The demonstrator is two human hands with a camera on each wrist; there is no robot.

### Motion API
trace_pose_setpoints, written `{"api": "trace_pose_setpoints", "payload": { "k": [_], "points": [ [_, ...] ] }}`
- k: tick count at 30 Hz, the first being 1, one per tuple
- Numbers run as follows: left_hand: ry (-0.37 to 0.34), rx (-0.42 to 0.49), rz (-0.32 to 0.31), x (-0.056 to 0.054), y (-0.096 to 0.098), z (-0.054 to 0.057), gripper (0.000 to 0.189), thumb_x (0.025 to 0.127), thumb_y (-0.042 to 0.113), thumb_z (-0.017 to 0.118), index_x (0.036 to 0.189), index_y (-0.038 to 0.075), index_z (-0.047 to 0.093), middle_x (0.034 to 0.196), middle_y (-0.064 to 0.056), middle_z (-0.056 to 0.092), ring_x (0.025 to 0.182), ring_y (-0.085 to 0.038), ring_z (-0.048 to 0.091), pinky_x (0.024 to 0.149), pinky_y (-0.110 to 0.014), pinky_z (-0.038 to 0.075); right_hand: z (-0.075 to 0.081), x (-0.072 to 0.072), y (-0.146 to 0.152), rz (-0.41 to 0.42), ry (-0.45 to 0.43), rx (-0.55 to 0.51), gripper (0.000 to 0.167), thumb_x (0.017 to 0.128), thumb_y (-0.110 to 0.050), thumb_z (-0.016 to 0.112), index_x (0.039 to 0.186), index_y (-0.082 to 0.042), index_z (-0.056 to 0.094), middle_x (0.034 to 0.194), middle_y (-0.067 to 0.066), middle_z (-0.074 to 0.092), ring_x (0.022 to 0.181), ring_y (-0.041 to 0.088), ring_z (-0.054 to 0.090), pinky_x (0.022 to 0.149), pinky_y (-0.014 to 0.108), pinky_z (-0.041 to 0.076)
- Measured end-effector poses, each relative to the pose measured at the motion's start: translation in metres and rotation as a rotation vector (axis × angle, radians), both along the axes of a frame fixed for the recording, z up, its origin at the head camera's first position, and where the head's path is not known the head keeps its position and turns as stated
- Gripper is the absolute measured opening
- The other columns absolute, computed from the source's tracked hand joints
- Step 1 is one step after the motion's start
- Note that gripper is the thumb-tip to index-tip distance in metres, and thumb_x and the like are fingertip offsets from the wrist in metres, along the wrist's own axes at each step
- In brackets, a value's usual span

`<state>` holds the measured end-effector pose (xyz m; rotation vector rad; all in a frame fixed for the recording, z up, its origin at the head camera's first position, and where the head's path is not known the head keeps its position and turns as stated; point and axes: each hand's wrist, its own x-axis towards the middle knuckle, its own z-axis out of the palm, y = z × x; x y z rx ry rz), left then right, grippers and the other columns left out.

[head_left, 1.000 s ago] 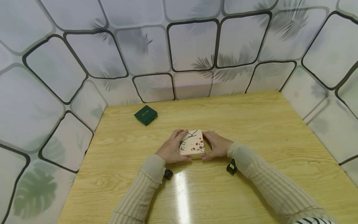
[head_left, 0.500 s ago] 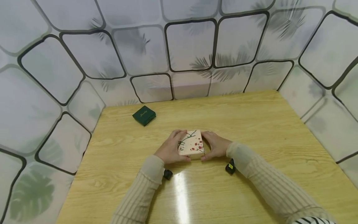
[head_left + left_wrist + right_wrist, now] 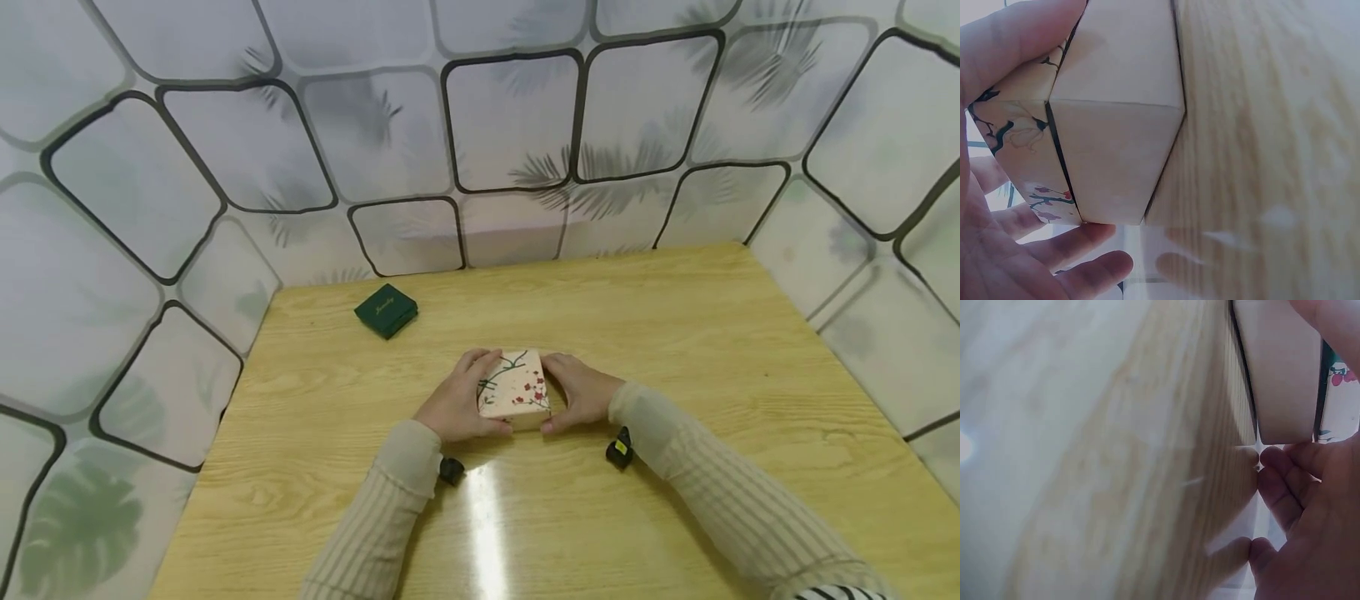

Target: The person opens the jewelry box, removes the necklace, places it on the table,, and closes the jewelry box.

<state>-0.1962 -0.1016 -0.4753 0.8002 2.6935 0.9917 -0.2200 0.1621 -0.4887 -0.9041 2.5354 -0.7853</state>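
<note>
A cream cardboard box with a lid printed with dark branches and red blossoms sits on the wooden table in front of me. My left hand grips its left side, the thumb along the near face and the fingers at the far edge. At the right side my right hand holds the box between the thumb at the near corner and the fingers at the far corner. In the left wrist view the plain lower wall shows beneath the lid, with a thin dark seam between them. The lid rests level on the box.
A dark green box with gold lettering lies at the back left of the table. Patterned fabric walls stand behind and on both sides. Black wrist cameras hang near the tabletop under the wrists.
</note>
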Motion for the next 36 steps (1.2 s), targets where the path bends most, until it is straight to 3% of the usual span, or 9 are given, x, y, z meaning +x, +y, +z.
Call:
{"api": "trace_pose_setpoints", "payload": {
  "k": [5, 12, 15, 24, 36],
  "points": [
    [-0.003, -0.008, 0.009, 0.000, 0.001, 0.001, 0.118, 0.061, 0.050, 0.088, 0.154, 0.019, 0.023, 0.152, -0.003, 0.023, 0.132, -0.026, 0.038, 0.106, -0.043, 0.036, 0.003, 0.000, 0.001, -0.004, -0.026, 0.011, 0.120, 0.064, -0.059, 0.082, 0.155, -0.015, 0.016, 0.154, 0.008, 0.026, 0.140, 0.027, 0.023, 0.114, 0.047, 0.020],
    [-0.021, -0.004, 0.016, 0.001, 0.000, 0.001, 0.117, 0.061, 0.052, 0.087, 0.154, 0.019, 0.023, 0.152, -0.001, 0.023, 0.132, -0.025, 0.038, 0.107, -0.043, 0.036, 0.011, 0.002, 0.001, -0.015, -0.079, -0.026, 0.124, 0.068, -0.056, 0.081, 0.155, -0.005, 0.009, 0.156, 0.017, 0.021, 0.142, 0.036, 0.020, 0.113, 0.053, 0.019],
    [-0.012, -0.007, 0.011, 0.002, 0.000, 0.001, 0.117, 0.062, 0.053, 0.087, 0.154, 0.018, 0.023, 0.152, -0.001, 0.024, 0.132, -0.025, 0.038, 0.106, -0.042, 0.036, 0.012, 0.002, 0.001, -0.023, -0.084, -0.045, 0.129, 0.067, -0.058, 0.081, 0.154, -0.004, 0.004, 0.157, 0.016, 0.016, 0.143, 0.034, 0.016, 0.114, 0.051, 0.017],
    [0.019, -0.010, 0.001, 0.002, 0.000, 0.001, 0.116, 0.063, 0.053, 0.086, 0.153, 0.016, 0.024, 0.150, -0.002, 0.025, 0.131, -0.023, 0.039, 0.105, -0.043, 0.038, 0.017, 0.000, -0.002, 0.001, -0.029, -0.135, 0.134, 0.062, -0.060, 0.083, 0.155, -0.007, 0.002, 0.156, 0.014, 0.021, 0.138, 0.027, 0.030, 0.112, 0.050, 0.023],
    [0.046, -0.021, -0.001, 0.003, 0.002, 0.002, 0.115, 0.063, 0.050, 0.087, 0.153, 0.016, 0.024, 0.150, -0.004, 0.025, 0.131, -0.024, 0.039, 0.105, -0.043, 0.039, 0.028, 0.004, -0.006, -0.001, 0.036, -0.035, 0.129, 0.064, -0.060, 0.082, 0.154, -0.003, 0.011, 0.154, 0.012, 0.026, 0.138, 0.029, 0.030, 0.111, 0.048, 0.028]
  ]
}}
